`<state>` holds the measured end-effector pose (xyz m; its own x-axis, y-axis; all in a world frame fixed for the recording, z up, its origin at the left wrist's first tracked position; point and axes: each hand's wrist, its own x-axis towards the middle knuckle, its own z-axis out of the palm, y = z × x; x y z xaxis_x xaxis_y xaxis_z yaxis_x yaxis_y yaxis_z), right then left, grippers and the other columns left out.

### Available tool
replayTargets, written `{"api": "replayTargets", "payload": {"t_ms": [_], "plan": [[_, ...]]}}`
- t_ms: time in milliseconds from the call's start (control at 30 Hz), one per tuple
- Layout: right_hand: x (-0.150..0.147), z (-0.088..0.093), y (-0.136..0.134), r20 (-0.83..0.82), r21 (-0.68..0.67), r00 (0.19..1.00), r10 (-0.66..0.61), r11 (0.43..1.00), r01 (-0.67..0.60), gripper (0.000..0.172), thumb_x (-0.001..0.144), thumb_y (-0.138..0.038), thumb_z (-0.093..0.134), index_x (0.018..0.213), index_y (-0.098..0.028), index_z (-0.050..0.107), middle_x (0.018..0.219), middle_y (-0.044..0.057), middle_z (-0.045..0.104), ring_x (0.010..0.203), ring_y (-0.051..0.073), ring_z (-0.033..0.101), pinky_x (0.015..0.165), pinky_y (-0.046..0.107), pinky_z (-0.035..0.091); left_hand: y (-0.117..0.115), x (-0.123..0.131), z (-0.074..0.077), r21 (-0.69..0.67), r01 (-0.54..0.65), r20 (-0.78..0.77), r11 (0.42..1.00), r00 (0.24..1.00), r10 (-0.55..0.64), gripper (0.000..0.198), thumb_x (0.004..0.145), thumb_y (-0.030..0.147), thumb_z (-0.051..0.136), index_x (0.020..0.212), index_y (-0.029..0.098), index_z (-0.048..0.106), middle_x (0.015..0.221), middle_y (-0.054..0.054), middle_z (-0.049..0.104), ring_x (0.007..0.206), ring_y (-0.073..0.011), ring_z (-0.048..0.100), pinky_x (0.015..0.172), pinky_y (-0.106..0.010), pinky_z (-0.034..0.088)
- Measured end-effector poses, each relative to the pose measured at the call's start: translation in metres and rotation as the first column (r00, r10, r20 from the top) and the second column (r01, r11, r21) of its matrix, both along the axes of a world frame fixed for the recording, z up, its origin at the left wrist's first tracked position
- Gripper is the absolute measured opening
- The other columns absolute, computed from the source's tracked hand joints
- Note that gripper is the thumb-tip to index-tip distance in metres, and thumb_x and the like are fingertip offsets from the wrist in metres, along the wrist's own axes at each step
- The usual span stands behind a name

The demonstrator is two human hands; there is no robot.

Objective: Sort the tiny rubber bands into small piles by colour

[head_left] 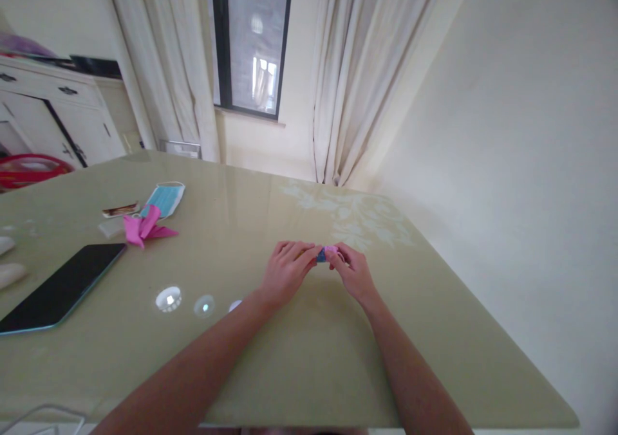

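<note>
A small blue and pink thing shows between my two hands, just over the middle of the table. My left hand is closed on its blue end, palm down, with the fingers laid over it. At the pink end, my right hand pinches it between thumb and fingers. A thin pale loop sticks out by the right fingers. Most of the thing is covered by my fingers, and it is too small to tell its kind.
To the left lie a black-screened tablet, a pink folded paper shape, a blue face mask and a small flat card-like item. White objects sit at the left edge. A wall runs along the right.
</note>
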<state>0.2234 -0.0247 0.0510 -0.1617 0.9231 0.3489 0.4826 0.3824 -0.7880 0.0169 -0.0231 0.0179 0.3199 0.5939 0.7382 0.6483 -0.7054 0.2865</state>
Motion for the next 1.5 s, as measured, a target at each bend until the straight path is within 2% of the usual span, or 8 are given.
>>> {"api": "replayTargets", "payload": {"t_ms": [233,333,433,500,667,1167,1333,1500], "plan": [[-0.023,-0.027,0.016,-0.331,-0.141,0.941,0.068,0.983,-0.12,0.051,0.075,-0.064,0.084,0.098,-0.02,0.07,0.096,0.008,0.079,0.086,0.024,0.074,0.079,0.037,0.06,0.0,0.007,-0.005,-0.258,0.038,0.139,0.965,0.99,-0.002,0.042,0.095,0.036,0.074,0.135,0.026,0.065,0.116,-0.007,0.074,0.104,-0.0241,0.071,0.091,-0.039,0.058],[-0.003,-0.028,0.03,-0.392,-0.051,0.894,-0.216,0.976,0.213,0.054,0.079,-0.059,0.08,0.112,-0.018,0.069,0.104,0.013,0.08,0.092,0.026,0.076,0.086,0.041,0.06,0.002,0.004,-0.006,-0.245,0.121,0.183,0.962,0.98,-0.077,0.058,0.095,0.043,0.073,0.148,0.027,0.053,0.136,-0.011,0.07,0.125,-0.0267,0.067,0.108,-0.046,0.052],[0.044,-0.027,0.04,-0.303,0.124,0.779,-0.549,0.788,0.603,0.055,0.084,-0.059,0.072,0.118,-0.015,0.069,0.109,0.017,0.079,0.095,0.027,0.075,0.089,0.044,0.059,0.005,0.001,-0.008,-0.231,0.118,0.206,0.966,0.976,-0.07,0.054,0.103,0.044,0.061,0.152,0.025,0.048,0.143,-0.014,0.067,0.133,-0.027,0.063,0.113,-0.05,0.048],[0.075,-0.03,0.043,-0.211,0.223,0.704,-0.678,0.667,0.71,0.057,0.088,-0.059,0.064,0.125,-0.015,0.067,0.118,0.019,0.077,0.1,0.027,0.073,0.093,0.044,0.057,0.008,0.001,-0.011,-0.229,0.108,0.197,0.967,0.978,-0.063,0.047,0.106,0.043,0.053,0.149,0.023,0.051,0.14,-0.015,0.069,0.131,-0.0264,0.065,0.112,-0.05,0.049],[0.11,-0.048,0.056,-0.166,0.2,0.691,-0.704,0.662,0.722,0.06,0.095,-0.062,0.047,0.119,-0.012,0.068,0.112,0.021,0.077,0.093,0.029,0.074,0.086,0.044,0.058,0.01,0.001,-0.022,-0.329,0.089,0.042,0.94,0.996,-0.08,0.042,0.111,0.044,0.038,0.139,0.022,0.061,0.126,-0.011,0.077,0.118,-0.0226,0.072,0.106,-0.045,0.051],[0.113,-0.074,0.091,-0.145,0.21,0.778,-0.611,0.75,0.628,0.063,0.094,-0.054,0.043,0.14,-0.013,0.062,0.128,0.022,0.073,0.11,0.033,0.072,0.102,0.054,0.053,0.012,-0.008,-0.035,-0.435,0.021,-0.088,0.9,0.994,-0.066,0.051,0.111,0.05,0.03,0.135,0.022,0.065,0.133,-0.012,0.075,0.125,-0.0239,0.068,0.111,-0.045,0.047],[0.107,-0.065,0.081,-0.207,0.184,0.739,-0.641,0.717,0.673,0.063,0.095,-0.052,0.046,0.143,-0.014,0.061,0.127,0.022,0.073,0.116,0.034,0.071,0.103,0.052,0.053,0.012,-0.013,-0.024,-0.534,0.075,-0.019,0.842,0.995,-0.1,0.049,0.11,0.048,0.033,0.134,0.022,0.066,0.135,-0.011,0.074,0.129,-0.0239,0.065,0.115,-0.044,0.043],[0.07,-0.03,0.053,-0.283,0.225,0.738,-0.613,0.705,0.672,0.051,0.102,-0.054,0.045,0.13,-0.017,0.067,0.121,0.018,0.074,0.105,0.028,0.072,0.092,0.044,0.058,0.009,-0.018,-0.012,-0.524,0.055,0.048,0.85,0.998,-0.035,0.048,0.107,0.046,0.035,0.094,0.019,0.072,0.089,-0.008,0.077,0.086,-0.021,0.071,0.083,-0.033,0.053]]}}
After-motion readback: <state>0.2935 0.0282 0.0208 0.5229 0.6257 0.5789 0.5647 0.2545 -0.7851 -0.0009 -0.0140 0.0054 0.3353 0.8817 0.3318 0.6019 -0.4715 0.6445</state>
